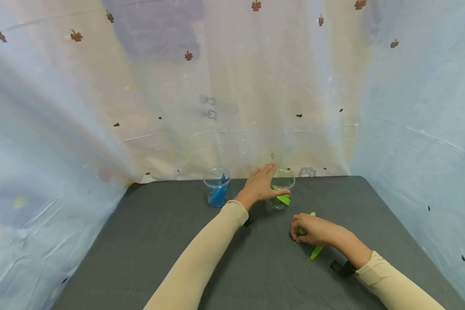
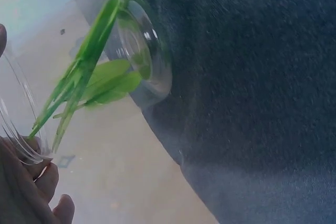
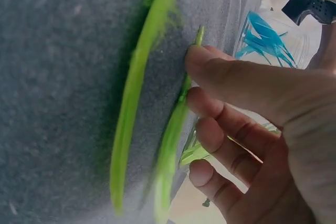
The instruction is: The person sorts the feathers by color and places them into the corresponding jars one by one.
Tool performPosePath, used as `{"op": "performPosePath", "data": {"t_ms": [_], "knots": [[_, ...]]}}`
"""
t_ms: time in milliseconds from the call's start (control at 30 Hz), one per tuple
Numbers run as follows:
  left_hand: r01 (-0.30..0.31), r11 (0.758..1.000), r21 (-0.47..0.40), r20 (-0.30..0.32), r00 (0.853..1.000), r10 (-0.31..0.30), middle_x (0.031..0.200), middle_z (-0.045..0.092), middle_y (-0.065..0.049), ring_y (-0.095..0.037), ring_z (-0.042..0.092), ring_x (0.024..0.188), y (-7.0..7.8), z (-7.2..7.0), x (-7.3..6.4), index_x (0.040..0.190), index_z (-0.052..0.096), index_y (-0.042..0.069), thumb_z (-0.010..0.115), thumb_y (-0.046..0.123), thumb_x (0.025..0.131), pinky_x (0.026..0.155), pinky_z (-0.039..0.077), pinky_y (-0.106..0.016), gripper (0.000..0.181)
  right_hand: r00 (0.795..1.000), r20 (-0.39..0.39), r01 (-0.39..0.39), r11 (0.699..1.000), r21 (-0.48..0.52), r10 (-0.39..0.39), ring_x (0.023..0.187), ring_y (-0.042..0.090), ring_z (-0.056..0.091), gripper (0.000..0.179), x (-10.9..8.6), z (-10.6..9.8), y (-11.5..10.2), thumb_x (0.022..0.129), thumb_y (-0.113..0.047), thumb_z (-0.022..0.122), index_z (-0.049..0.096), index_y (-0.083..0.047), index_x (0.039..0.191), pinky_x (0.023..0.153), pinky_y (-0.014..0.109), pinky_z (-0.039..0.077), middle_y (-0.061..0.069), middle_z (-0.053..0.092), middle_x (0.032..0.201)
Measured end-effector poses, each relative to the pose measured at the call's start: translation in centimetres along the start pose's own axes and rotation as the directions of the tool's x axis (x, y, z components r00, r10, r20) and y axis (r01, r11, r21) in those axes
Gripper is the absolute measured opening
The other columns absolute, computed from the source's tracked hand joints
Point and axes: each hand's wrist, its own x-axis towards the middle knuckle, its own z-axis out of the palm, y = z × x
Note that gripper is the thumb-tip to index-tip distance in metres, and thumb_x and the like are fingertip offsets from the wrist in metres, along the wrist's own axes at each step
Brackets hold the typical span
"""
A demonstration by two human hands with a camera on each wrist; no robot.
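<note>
My left hand (image 1: pixel 258 184) holds a clear plastic cup (image 1: pixel 280 206) near its rim, thumb in front and fingers behind. Several green leaf-like strips (image 2: pixel 107 80) with thin stems are inside that cup. Nearer the front of the table, my right hand (image 1: pixel 314 229) pinches the thin end of another green leaf-like strip (image 3: pixel 170 145) between thumb and index finger. A separate green strip (image 3: pixel 128 108) lies on the tabletop beside it, partly hidden by the right hand in the head view (image 1: pixel 315 252).
Left of my left hand stands a second clear cup (image 1: pixel 217 170) with blue strips (image 1: pixel 218 196) in it. Both cups stand near the back edge of the dark grey table (image 1: pixel 159 241). A patterned curtain (image 1: pixel 232 86) hangs behind and at the sides.
</note>
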Motion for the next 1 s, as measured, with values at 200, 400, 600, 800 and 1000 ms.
{"op": "performPosePath", "data": {"t_ms": [200,400,600,800,1000], "knots": [[-0.005,0.999,0.037,0.003,1.0,0.005,0.181,0.016,-0.001,-0.017,0.013,0.166,0.1,0.1,0.0,0.174,0.015,0.016,0.055,0.084,0.094,0.135,0.006,-0.04,0.113,0.999,0.029,-0.03,0.999,0.03,0.029,0.079,0.007,0.053,0.021,0.2,0.1,-0.2,0.099,-0.009,0.08,0.068,-0.022,0.086,0.071,0.027,0.05,-0.007,0.054,0.094],[0.0,1.0,0.028,0.014,1.0,-0.001,0.181,0.014,-0.001,-0.017,0.012,0.166,0.0,0.2,0.0,0.175,0.014,0.016,0.056,0.083,0.095,0.135,0.003,-0.038,0.112,1.0,-0.007,-0.022,0.995,0.096,0.023,0.076,0.006,0.053,0.017,0.2,0.0,0.2,0.101,-0.006,0.074,0.066,-0.018,0.092,0.068,0.026,0.048,-0.007,0.056,0.092],[-0.002,0.999,0.036,0.015,1.0,0.002,0.181,0.015,-0.001,-0.018,0.014,0.166,0.0,0.2,0.4,0.174,0.015,0.016,0.055,0.083,0.095,0.135,0.004,-0.039,0.112,0.994,-0.11,0.0,0.979,0.205,0.023,0.07,0.004,0.052,0.009,-0.3,-1.1,1.9,0.102,-0.003,0.071,0.067,-0.01,0.098,0.063,0.026,0.048,-0.007,0.058,0.086],[0.002,0.999,0.049,0.013,1.0,-0.002,0.18,0.016,0.0,-0.018,0.014,0.166,0.1,0.1,0.3,0.174,0.015,0.016,0.055,0.084,0.094,0.135,0.006,-0.039,0.112,0.967,-0.25,0.002,0.977,0.212,0.052,0.073,0.006,0.057,0.008,-1.0,-2.2,3.8,0.102,0.001,0.07,0.068,-0.007,0.105,0.063,0.027,0.051,0.001,0.066,0.091],[0.01,0.998,0.059,0.023,1.0,-0.011,0.181,0.016,0.0,-0.018,0.014,0.166,0.0,-0.1,0.2,0.175,0.015,0.017,0.055,0.084,0.094,0.135,0.004,-0.039,0.113,0.881,-0.471,0.031,0.991,0.13,0.034,0.076,0.007,0.059,0.026,-1.2,-3.5,4.9,0.1,0.005,0.072,0.071,-0.011,0.119,0.064,0.029,0.053,0.004,0.068,0.097]]}}
